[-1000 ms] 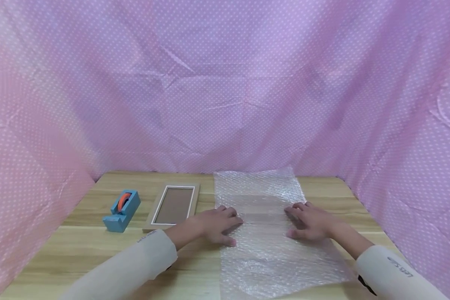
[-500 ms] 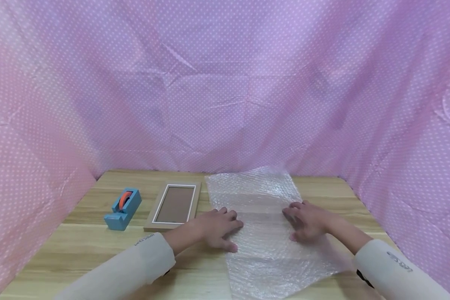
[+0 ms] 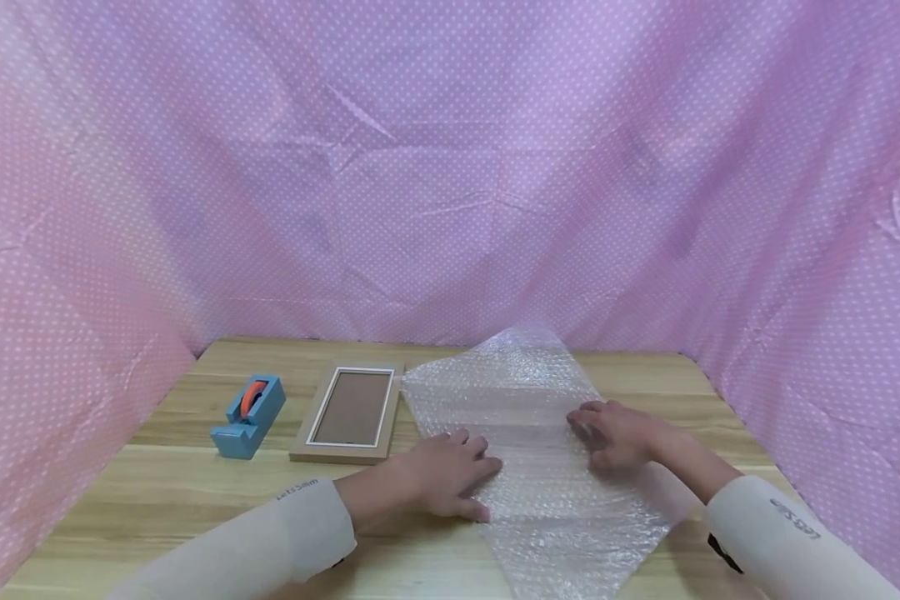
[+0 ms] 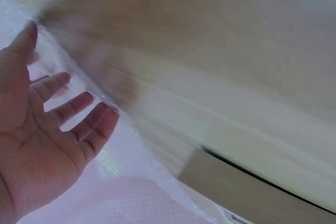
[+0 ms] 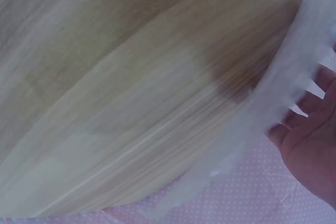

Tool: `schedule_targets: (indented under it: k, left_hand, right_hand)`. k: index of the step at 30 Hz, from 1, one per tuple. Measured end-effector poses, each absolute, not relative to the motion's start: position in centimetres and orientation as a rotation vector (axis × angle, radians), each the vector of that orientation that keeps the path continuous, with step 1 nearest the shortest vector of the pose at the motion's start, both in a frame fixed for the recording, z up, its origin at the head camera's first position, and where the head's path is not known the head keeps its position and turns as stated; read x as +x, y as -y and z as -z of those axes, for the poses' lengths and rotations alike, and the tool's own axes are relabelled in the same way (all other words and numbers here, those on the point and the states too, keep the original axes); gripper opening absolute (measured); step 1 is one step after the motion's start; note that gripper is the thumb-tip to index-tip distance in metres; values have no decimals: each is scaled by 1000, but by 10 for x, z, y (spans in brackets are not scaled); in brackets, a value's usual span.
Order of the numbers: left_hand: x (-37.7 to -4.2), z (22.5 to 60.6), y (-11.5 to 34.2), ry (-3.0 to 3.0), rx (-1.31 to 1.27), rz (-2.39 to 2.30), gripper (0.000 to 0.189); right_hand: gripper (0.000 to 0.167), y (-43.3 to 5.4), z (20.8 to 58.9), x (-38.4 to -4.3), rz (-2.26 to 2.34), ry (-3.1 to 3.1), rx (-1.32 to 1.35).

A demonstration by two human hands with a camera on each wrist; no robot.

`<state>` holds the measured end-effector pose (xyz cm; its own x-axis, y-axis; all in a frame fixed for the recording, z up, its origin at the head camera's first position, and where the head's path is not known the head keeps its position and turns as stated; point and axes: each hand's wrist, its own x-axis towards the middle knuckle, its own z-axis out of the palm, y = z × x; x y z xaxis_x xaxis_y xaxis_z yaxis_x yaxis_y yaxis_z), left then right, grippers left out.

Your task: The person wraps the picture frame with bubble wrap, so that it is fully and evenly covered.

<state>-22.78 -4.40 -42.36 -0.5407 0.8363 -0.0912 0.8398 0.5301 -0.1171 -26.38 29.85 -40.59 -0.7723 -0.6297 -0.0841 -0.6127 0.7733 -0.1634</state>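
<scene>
A sheet of clear bubble wrap [image 3: 532,417] lies at a slant across the table. My left hand [image 3: 450,477] touches its left edge, fingers spread and loosely bent; in the left wrist view the fingertips [image 4: 107,116] meet that edge. On the opposite side my right hand [image 3: 621,437] rests at the right edge, fingers slightly bent, with part of the wrap [image 5: 247,124] overlapping the fingertips in the right wrist view. Left of the sheet lies a wooden picture frame [image 3: 351,408] with a white inner border, close to the wrap's far left corner.
A blue tape dispenser [image 3: 264,412] with an orange roll [image 3: 251,400] stands left of the picture frame. Pale wood-grain tabletop [image 3: 157,492] surrounds these things. A pink dotted cloth [image 3: 450,208] hangs behind the table and on both sides.
The bubble wrap has turned counterclockwise, its far end swinging left toward the picture frame and its near end right. My left hand has shifted slightly toward me and right; the right hand barely moved.
</scene>
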Motion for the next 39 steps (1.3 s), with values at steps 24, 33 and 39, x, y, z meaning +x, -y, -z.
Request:
schedule_targets:
  k: [24,33,39]
  left_hand:
    - [-260,420,72,-2785,1168,-42,67]
    - [-254,423,68,-2730,1121,-69,69]
    - [-252,422,68,-2750,1118,-51,69]
  right_hand:
    - [69,-321,412,-227,129,-3023,-704]
    - [75,-337,421,-231,211,-3031,-693]
    - [73,-340,422,-231,265,-3036,-733]
